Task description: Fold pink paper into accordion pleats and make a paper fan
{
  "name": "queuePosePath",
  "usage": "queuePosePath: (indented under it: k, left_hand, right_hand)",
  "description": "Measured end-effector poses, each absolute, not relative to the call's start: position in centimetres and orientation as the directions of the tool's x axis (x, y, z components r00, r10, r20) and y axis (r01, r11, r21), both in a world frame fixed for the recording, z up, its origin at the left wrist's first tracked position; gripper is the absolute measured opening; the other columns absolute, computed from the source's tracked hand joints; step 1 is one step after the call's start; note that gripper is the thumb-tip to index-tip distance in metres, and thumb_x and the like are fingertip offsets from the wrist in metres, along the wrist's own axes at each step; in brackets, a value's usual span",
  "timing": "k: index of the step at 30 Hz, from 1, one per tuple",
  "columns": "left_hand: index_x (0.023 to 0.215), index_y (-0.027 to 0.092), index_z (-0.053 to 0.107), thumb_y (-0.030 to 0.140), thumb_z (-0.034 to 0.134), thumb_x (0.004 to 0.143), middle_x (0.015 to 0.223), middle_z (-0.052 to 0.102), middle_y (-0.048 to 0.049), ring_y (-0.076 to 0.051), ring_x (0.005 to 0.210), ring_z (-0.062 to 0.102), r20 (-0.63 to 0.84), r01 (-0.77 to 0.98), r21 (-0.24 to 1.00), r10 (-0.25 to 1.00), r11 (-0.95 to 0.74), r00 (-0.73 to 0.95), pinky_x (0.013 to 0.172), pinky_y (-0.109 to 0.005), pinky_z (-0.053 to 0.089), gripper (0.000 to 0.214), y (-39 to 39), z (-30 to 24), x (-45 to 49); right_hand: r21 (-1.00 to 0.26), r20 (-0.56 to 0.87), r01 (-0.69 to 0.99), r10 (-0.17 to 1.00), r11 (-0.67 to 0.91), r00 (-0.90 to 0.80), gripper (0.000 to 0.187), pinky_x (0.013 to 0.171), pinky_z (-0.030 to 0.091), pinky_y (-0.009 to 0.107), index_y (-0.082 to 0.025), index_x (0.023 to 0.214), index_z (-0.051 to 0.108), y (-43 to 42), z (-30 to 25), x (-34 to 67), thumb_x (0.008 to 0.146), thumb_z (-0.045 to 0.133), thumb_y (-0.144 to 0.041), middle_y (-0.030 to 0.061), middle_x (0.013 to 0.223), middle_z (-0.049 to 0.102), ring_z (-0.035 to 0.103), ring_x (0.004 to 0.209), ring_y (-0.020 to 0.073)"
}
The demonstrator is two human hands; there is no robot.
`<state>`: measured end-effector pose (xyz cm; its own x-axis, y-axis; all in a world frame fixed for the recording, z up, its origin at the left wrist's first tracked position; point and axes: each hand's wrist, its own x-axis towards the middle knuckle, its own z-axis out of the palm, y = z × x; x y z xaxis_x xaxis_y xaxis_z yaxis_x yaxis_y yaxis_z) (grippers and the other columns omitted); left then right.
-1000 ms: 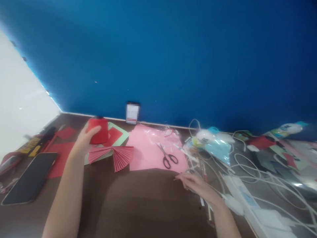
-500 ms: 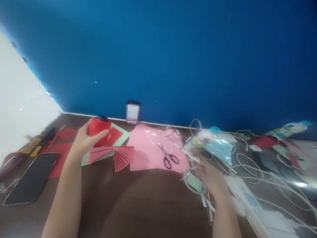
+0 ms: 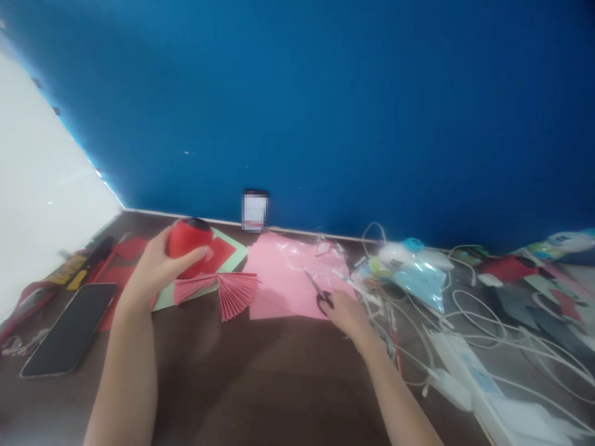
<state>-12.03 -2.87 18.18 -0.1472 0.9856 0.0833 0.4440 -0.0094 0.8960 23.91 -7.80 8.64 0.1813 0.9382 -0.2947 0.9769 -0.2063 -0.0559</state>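
Note:
My left hand [image 3: 153,269] is closed round a red rolled paper cylinder [image 3: 188,238], held just above a green sheet [image 3: 237,251] at the back left of the brown table [image 3: 279,384]. A pink pleated paper fan [image 3: 227,291] lies right in front of it. My right hand [image 3: 346,313] reaches onto the pink paper sheet [image 3: 279,279]. Its bent fingers are on the handles of the black scissors [image 3: 318,291], which lie on that sheet with the blades pointing away from me.
A dark phone [image 3: 69,328] and red paper pieces [image 3: 123,251] lie at the left. White cables [image 3: 488,328], a power strip [image 3: 469,371], plastic bags [image 3: 413,275] and clutter fill the right side. A blue wall [image 3: 325,111] stands behind the table.
My right hand left the cables and a small roll at the right and moved left and forward onto the scissors. My left hand tilted the red cylinder slightly.

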Motion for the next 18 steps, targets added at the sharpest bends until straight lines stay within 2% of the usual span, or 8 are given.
queuePosePath:
  k: [2, 4, 9, 11, 14, 18]
  left_hand:
    - [0.107, 0.023, 0.060, 0.033, 0.076, 0.054, 0.093, 0.066, -0.0059, -0.029, 0.083, 0.063, 0.079, 0.398, 0.917, 0.985, -0.013, -0.150, 0.060, -0.032, 0.054, 0.056, -2.9, 18.3, -12.1]
    - [0.105, 0.023, 0.060, 0.030, 0.077, 0.052, 0.092, 0.067, -0.0061, -0.029, 0.083, 0.063, 0.073, 0.347, 0.938, 0.986, -0.016, -0.153, 0.062, -0.032, 0.054, 0.056, -2.9, 18.4, -12.1]
    - [0.105, 0.021, 0.060, 0.032, 0.075, 0.054, 0.093, 0.066, -0.0073, -0.028, 0.083, 0.063, 0.054, 0.383, 0.924, 0.994, -0.011, -0.100, 0.065, -0.034, 0.054, 0.054, -3.0, 18.4, -12.2]
    - [0.107, 0.020, 0.059, 0.034, 0.075, 0.054, 0.096, 0.066, -0.0083, -0.028, 0.083, 0.063, 0.065, 0.418, 0.908, 0.993, -0.018, -0.099, 0.065, -0.034, 0.054, 0.057, -3.0, 18.3, -12.2]
    - [0.108, 0.018, 0.057, 0.035, 0.074, 0.053, 0.101, 0.064, -0.0094, -0.029, 0.088, 0.062, 0.099, 0.423, 0.905, 0.989, -0.044, -0.109, 0.066, -0.034, 0.053, 0.060, -3.2, 18.3, -12.3]
    - [0.107, 0.018, 0.056, 0.034, 0.072, 0.055, 0.104, 0.062, -0.0100, -0.030, 0.093, 0.060, 0.106, 0.407, 0.912, 0.990, -0.059, -0.095, 0.068, -0.034, 0.053, 0.057, -3.4, 18.4, -12.1]
  right_hand:
    - [-0.027, -0.315, 0.975, 0.927, -0.222, 0.203, 0.032, 0.066, 0.039, 0.030, -0.009, 0.098, 0.058, -8.0, 8.7, 24.2, 0.089, 0.036, -0.031, 0.0177, 0.096, 0.064, 0.062, 0.086, 0.0260]
    - [-0.057, -0.311, 0.970, 0.928, -0.235, 0.206, 0.030, 0.068, 0.040, 0.030, -0.008, 0.099, 0.057, -8.5, 9.1, 24.5, 0.090, 0.035, -0.026, 0.0186, 0.096, 0.064, 0.062, 0.088, 0.0263]
    - [-0.382, -0.203, 0.913, 0.977, -0.144, 0.069, 0.029, 0.071, 0.043, 0.027, -0.014, 0.100, 0.058, -9.0, 12.3, 23.6, 0.087, 0.040, -0.033, 0.0112, 0.098, 0.066, 0.062, 0.087, 0.0213]
    - [-0.445, -0.204, 0.891, 0.979, -0.088, -0.005, 0.034, 0.069, 0.044, 0.027, -0.016, 0.104, 0.059, -8.6, 14.1, 22.5, 0.083, 0.047, -0.039, 0.0087, 0.098, 0.067, 0.063, 0.084, 0.0207]
    - [-0.369, -0.171, 0.930, 0.983, -0.003, -0.065, 0.042, 0.067, 0.044, 0.029, -0.018, 0.105, 0.062, -7.7, 16.7, 20.7, 0.077, 0.052, -0.047, 0.0079, 0.098, 0.067, 0.062, 0.082, 0.0224]
    - [-0.267, -0.207, 0.946, 0.947, 0.187, -0.246, 0.039, 0.062, 0.043, 0.030, -0.021, 0.100, 0.065, -7.0, 19.2, 18.7, 0.075, 0.052, -0.047, 0.0076, 0.096, 0.067, 0.061, 0.076, 0.0224]
